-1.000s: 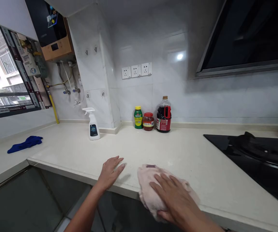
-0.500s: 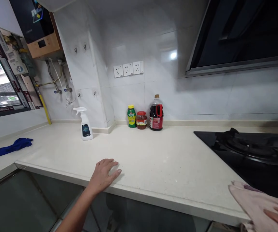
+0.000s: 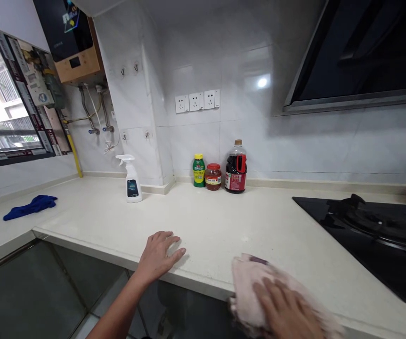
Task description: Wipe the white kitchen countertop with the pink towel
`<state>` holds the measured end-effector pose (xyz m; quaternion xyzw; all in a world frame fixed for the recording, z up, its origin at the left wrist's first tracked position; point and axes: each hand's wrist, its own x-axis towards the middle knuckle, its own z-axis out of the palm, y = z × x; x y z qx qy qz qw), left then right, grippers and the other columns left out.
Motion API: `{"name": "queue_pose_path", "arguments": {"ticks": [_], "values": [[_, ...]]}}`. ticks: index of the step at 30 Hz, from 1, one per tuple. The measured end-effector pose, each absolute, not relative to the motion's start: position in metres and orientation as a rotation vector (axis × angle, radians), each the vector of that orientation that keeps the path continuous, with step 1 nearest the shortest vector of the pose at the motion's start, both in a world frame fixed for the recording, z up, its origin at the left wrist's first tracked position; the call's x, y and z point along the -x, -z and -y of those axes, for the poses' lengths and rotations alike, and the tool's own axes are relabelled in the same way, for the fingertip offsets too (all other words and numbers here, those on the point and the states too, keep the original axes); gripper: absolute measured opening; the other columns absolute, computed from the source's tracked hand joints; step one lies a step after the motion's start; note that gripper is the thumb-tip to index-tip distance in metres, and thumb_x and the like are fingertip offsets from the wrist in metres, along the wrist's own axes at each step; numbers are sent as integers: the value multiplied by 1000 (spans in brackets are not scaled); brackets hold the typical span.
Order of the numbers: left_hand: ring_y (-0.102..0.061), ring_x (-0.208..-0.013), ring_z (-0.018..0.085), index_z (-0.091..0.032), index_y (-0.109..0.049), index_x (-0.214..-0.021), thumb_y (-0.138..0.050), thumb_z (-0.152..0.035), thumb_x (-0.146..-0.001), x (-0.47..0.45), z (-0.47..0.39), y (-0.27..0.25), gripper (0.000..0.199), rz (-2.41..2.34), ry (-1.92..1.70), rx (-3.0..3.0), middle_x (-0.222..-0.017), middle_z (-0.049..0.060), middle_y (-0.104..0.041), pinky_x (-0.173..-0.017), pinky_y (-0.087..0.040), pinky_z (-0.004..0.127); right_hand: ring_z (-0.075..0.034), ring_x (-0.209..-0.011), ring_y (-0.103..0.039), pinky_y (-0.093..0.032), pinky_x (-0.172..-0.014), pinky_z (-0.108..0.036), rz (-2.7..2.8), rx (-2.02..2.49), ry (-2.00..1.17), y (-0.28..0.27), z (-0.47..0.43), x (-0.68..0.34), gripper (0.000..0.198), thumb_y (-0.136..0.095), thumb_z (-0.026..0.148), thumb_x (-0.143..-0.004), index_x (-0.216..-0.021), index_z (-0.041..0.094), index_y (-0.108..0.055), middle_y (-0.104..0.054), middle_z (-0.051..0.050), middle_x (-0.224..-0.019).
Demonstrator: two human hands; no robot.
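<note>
My right hand [image 3: 288,303] presses down on a pale pink cloth [image 3: 248,292], carrying it along the front edge of the counter; hand and cloth are a little blurred. Part of the cloth hangs over the edge. My left hand [image 3: 162,254] is open, fingers spread, at the counter's front edge and holding nothing. Between the hands lies the cream countertop [image 3: 206,235], with a few small specks on it.
A white spray bottle [image 3: 132,181], a green bottle [image 3: 199,172], a red-lidded jar [image 3: 213,178] and a large dark sauce bottle [image 3: 236,169] stand toward the wall. A blue cloth [image 3: 31,207] lies left. The black gas stove [image 3: 376,254] is at right, under a range hood [image 3: 365,61].
My right hand has slid the pink cloth leftward from beside the stove toward the middle of the front edge. The view has turned slightly left; my left hand stays about where it was.
</note>
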<state>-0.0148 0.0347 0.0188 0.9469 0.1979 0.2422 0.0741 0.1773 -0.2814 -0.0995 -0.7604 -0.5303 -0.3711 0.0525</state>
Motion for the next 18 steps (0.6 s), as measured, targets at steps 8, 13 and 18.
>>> {"name": "queue_pose_path", "arguments": {"ticks": [8, 13, 18], "values": [[-56, -130, 29, -26, -72, -124, -56, -53, -97, 17, -34, -20, 41, -588, -747, -2784, -133, 8, -68, -111, -42, 49, -41, -110, -56, -52, -88, -56, 1759, 2094, 1040, 69, 109, -77, 35, -53, 20, -94, -127, 13, -63, -61, -22, -121], [-58, -128, 25, -28, -72, -123, -49, -50, -100, 19, -42, -18, 40, -592, -772, -2653, -131, 4, -70, -112, -42, 44, -40, -113, -58, -51, -95, -53, 1763, 1944, 1101, 67, 66, -54, 36, -45, 20, -101, -130, 6, -60, -60, -24, -123], [-57, -129, 25, -30, -72, -123, -47, -54, -101, 20, -45, -14, 41, -583, -759, -2705, -132, 3, -69, -111, -41, 46, -40, -118, -57, -52, -92, -48, 1717, 1740, 1198, 66, 105, -78, 41, -70, 26, -89, -127, 14, -60, -60, -19, -130]]}}
